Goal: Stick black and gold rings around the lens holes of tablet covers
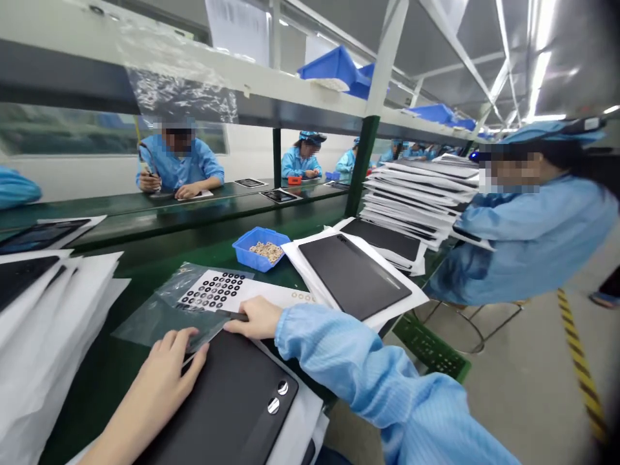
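Head camera: a green workbench [145, 258] on a factory line, seen from just above the wearer's own hands. The landmark is a black tablet back [232, 400], lying face down on white sheets directly below the camera. It has two round silver lens rings [282, 387] near its right end.

The left hand [165, 368] lies flat on the tablet back's upper left corner, fingers loose and spread, gripping nothing. It seems to press the panel down so that it cannot slide. The right hand [256, 316] rests at the tablet back's far edge, fingers curled around a slim dark tool [232, 315]. The tool points left and sits low over the surface, which suggests fine work.

Just beyond the tablet back lies one sticker sheet [213, 289] printed with rows of small black rings. It rests on a clear plastic bag [155, 316], close to the tool. Further beyond stands one small blue tray [261, 247] holding pale little parts.

Beyond and to the right of the tablet back, a second black panel [353, 274] lies on its own white sheet. A third shows behind it, under a tall stack of wrapped panels [416, 194]. To the left of the tablet back is another pile of white sheets [48, 310].

One neighbour in a blue coat [533, 232] leans toward the tall stack from the right. Across the bench, at least four more people in blue sit at work. Several blue bins [334, 68] stand on the overhead shelf.
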The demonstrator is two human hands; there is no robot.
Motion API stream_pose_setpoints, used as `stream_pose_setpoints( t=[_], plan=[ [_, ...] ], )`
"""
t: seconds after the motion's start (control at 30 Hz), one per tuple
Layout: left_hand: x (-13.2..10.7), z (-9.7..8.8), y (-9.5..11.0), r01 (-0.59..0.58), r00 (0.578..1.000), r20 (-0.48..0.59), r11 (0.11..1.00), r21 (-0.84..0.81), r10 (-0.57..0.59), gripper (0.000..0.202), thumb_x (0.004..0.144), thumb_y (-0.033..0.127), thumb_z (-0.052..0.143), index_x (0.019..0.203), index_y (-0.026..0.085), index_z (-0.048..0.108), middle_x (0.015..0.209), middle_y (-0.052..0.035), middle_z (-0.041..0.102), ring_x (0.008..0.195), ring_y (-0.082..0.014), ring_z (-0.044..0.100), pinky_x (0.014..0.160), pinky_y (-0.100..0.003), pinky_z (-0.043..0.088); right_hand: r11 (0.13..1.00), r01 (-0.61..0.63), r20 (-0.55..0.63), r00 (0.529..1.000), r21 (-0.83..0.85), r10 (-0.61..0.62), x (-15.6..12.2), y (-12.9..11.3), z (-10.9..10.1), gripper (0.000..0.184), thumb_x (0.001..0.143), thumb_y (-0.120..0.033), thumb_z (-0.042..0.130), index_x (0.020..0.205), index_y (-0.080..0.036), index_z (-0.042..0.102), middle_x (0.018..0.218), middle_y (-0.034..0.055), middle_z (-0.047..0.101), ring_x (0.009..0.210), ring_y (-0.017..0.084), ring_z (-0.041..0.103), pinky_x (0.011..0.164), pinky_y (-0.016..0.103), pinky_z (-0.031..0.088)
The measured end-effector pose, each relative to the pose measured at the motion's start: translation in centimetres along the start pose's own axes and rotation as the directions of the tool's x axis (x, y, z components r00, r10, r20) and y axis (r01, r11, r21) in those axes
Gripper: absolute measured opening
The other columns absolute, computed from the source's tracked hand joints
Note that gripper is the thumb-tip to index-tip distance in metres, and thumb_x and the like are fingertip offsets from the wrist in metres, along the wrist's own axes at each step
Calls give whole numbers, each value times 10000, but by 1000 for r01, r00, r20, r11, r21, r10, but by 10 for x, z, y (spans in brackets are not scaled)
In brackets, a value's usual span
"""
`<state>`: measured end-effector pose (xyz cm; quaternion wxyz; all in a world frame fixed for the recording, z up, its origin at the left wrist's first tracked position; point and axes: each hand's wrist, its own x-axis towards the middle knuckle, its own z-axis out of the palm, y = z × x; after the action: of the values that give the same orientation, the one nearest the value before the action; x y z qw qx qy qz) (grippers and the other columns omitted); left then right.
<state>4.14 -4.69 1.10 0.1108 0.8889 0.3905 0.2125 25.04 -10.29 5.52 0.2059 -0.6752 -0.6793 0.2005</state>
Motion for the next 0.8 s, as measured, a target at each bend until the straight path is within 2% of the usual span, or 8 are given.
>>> stream_pose_setpoints(
  t=[0.13,0.33,0.4,0.47,0.53,0.6,0.7,0.8],
  plan=[
    [-3,-18,24,62,980,192,997,-45,-52,365,919,488,331,901,202,557,830,-54,622,762,-229,617,701,-346,478,992,23,13,1000,123,-25,-2,4,-5,355,740,-367,718,505,-168,542,491,-22,503,603,157,557,586,244,415],
    [-2,-44,50,113,984,155,985,-132,-92,350,945,463,326,960,188,541,878,-56,638,831,-231,621,755,-333,446,939,109,44,991,327,-130,-10,-2,-5,306,876,-410,542,707,-163,603,557,-25,527,548,125,522,520,225,409],
    [-1,-55,54,153,977,179,971,-187,-119,395,956,495,306,931,187,551,852,-43,642,816,-222,619,748,-318,429,850,118,86,978,513,-188,-16,-9,-6,322,864,-481,527,838,-169,601,625,-18,568,569,127,551,533,229,446],
    [-1,-67,55,159,963,249,959,-232,-100,464,959,533,282,824,186,560,793,-23,633,770,-206,608,712,-295,414,662,63,95,975,747,-200,-23,-14,-13,381,752,-529,642,891,-184,562,710,-14,592,626,137,581,585,245,483],
    [-2,-81,56,151,932,358,950,-273,-46,511,951,565,282,768,181,564,764,-7,623,738,-188,590,672,-271,403,488,11,49,993,873,-110,-28,-17,-23,474,604,-526,762,842,-196,520,727,-25,572,639,133,574,602,244,484],
    [-6,-96,58,126,920,392,954,-271,-10,516,940,579,300,730,178,547,717,12,588,680,-160,554,610,-249,380,471,31,-42,999,881,12,-32,-17,-36,509,544,-523,798,783,-203,484,677,-47,519,588,107,527,556,218,449],
    [-16,-135,63,46,981,192,996,-73,-31,475,930,552,335,671,180,476,610,35,479,588,-127,482,553,-236,323,513,70,-103,994,856,37,-35,-16,-52,465,646,-573,726,815,-218,477,569,-83,405,430,63,357,408,191,297],
    [-27,-202,60,121,990,-93,971,205,-103,454,892,550,374,671,174,499,590,39,475,578,-118,479,572,-219,336,560,134,-150,989,817,-18,-39,-14,-61,404,771,-610,598,804,-220,494,472,-111,269,376,51,151,374,205,121]
  ],
)
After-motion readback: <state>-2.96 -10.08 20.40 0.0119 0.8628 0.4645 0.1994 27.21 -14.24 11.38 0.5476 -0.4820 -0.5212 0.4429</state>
